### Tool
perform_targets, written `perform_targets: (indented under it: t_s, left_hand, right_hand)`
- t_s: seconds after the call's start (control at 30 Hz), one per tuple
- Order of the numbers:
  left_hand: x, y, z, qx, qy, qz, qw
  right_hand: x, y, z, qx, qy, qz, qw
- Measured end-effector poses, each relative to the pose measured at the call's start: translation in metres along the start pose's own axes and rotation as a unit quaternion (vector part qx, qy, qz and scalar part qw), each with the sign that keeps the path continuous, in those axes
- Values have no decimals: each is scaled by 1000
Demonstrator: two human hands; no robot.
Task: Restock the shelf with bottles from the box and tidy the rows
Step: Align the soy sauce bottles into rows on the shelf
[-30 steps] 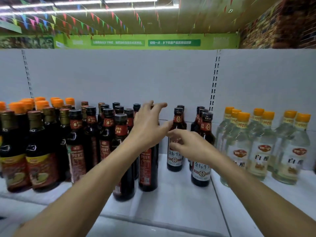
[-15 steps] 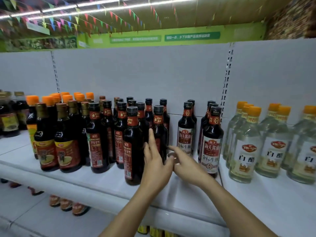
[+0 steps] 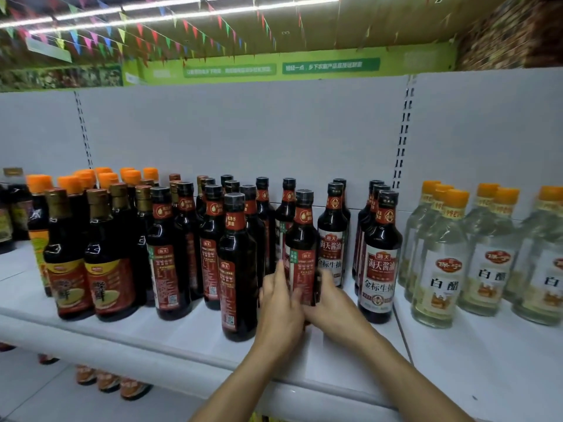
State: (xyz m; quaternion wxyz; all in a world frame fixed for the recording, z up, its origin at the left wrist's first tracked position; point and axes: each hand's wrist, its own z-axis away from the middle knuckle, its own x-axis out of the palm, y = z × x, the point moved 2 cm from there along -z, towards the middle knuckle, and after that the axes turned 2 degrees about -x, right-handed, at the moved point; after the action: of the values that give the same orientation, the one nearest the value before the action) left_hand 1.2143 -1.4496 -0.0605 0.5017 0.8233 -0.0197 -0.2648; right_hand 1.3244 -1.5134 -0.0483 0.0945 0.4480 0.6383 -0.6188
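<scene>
A long white metal shelf [image 3: 170, 339] fills the view, backed by a plain white upright panel [image 3: 243, 132]; bottles stand upright on the shelf in rows running from its back edge towards its front edge. At the left end of the shelf is a cluster of dark sauce bottles with gold and orange caps [image 3: 68, 263] and red-and-yellow labels; in the middle is a crowd of dark soy sauce bottles with black caps and red labels [image 3: 170, 254], with a lone front bottle [image 3: 237, 269] of the same kind nearest the front edge; right of the middle are two short rows of dark bottles with white labels [image 3: 380, 266]; towards the right end are clear vinegar bottles with orange caps [image 3: 441, 269], set apart from the dark ones. Between the red-labelled crowd and the white-labelled rows stands one upright dark red-labelled bottle with a black cap [image 3: 301, 239]; both hands grip its lower body, the left hand [image 3: 281, 309] curled round its left side, the right hand [image 3: 333, 303] round its right side; the hands hide its base, so whether it rests on the shelf cannot be told.
</scene>
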Motion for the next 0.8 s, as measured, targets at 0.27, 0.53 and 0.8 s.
perform_targets:
  t_s: [0.27, 0.53, 0.8]
  left_hand:
    - [10, -9, -26, -36, -67, 48, 996]
    - [27, -7, -41, -2, -133, -14, 991]
    - [42, -22, -45, -14, -197, 92, 976]
  right_hand:
    - [-2, 6, -3, 60, 46, 21, 997]
    - [-6, 17, 1, 108, 86, 52, 989]
    - [-2, 23, 7, 67, 120, 70, 988]
